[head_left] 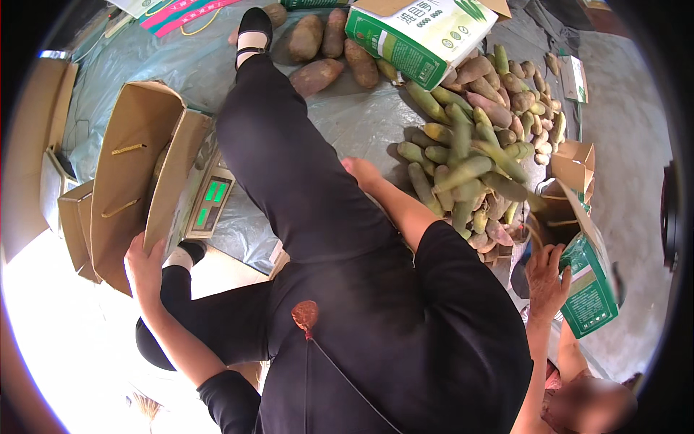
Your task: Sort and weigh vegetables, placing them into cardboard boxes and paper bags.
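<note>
My left hand grips the near edge of a tall, open cardboard box, its fingers bent over the board. Twisted yellow cord handles hang against the box's inner wall. The box stands at or on a digital scale with lit green figures; its contents are mostly hidden. My right hand is beside my raised knee, left of a large pile of green and pinkish radishes. Its fingers are partly behind my leg, so whether it holds anything is hidden.
At right, another person's hand holds a green-and-white carton near the pile. Another such carton lies at the far side, by several large reddish-brown tubers. Plastic sheeting covers the floor. My foot rests ahead.
</note>
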The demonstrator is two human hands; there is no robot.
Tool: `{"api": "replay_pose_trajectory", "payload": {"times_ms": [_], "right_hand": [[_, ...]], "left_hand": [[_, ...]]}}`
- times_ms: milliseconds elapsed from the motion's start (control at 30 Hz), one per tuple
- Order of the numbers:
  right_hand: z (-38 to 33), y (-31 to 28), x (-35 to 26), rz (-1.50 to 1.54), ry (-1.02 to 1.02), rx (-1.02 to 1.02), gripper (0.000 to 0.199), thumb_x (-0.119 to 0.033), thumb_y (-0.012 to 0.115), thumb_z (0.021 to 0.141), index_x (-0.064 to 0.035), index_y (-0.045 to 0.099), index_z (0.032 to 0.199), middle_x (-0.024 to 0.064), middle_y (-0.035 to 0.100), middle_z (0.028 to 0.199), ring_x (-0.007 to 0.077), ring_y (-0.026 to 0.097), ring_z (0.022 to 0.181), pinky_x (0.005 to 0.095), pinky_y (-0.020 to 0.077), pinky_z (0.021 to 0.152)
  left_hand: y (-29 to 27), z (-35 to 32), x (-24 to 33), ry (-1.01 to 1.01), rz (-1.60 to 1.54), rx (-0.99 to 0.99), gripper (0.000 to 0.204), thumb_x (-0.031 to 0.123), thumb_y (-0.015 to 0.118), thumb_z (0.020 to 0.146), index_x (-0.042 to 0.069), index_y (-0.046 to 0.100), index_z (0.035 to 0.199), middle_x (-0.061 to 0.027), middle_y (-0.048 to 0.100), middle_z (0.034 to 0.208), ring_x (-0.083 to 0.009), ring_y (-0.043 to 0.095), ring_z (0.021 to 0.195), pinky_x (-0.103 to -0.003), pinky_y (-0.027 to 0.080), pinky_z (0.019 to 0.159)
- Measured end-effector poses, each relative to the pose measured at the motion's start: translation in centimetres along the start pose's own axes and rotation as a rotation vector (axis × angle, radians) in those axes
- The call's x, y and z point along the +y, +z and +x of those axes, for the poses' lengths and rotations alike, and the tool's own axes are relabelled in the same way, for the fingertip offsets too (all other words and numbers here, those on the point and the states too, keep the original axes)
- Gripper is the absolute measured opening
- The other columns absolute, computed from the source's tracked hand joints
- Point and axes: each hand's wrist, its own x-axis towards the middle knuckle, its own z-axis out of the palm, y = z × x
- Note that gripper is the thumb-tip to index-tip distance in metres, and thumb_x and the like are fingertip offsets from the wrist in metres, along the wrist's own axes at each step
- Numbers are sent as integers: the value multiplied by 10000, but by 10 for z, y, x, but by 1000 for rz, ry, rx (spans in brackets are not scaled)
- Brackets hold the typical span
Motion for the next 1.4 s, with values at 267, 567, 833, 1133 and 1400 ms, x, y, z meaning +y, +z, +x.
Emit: {"api": "replay_pose_trajectory", "payload": {"times_ms": [267,567,833,1133,1400], "right_hand": [[-3,-41,-34,-351,-51,194,271,-187,663,770,-131,650,1035,95,632,1032,315,589,1008,442,491,825],[-15,-86,-36,-511,-22,337,321,-140,690,754,-154,646,1072,59,610,1076,271,545,1084,444,457,866],[-2,-79,24,-105,318,503,433,-199,725,733,-104,594,1135,118,611,1133,310,559,1097,428,463,904],[14,-10,120,354,777,506,679,-274,826,659,-63,543,1239,120,632,1076,293,611,979,472,493,790],[22,-2,73,889,653,294,509,-89,822,639,104,617,1063,120,672,966,250,639,847,363,505,741]], "left_hand": [[3,1,-1,12,-20,17,308,129,626,800,-46,630,1055,-209,661,931,-321,642,844,-383,474,792],[3,0,2,-21,-20,4,291,120,619,800,-36,630,1045,-210,652,935,-335,631,846,-385,470,794],[6,3,-7,7,-44,11,299,126,620,795,-33,635,1047,-212,649,952,-345,637,872,-382,471,800],[7,4,10,49,-36,51,266,135,655,780,-16,652,999,-191,647,934,-367,629,872,-390,478,770],[-5,-13,9,-97,-21,101,199,157,651,784,39,682,941,-142,642,891,-335,628,840,-387,485,755]]}}
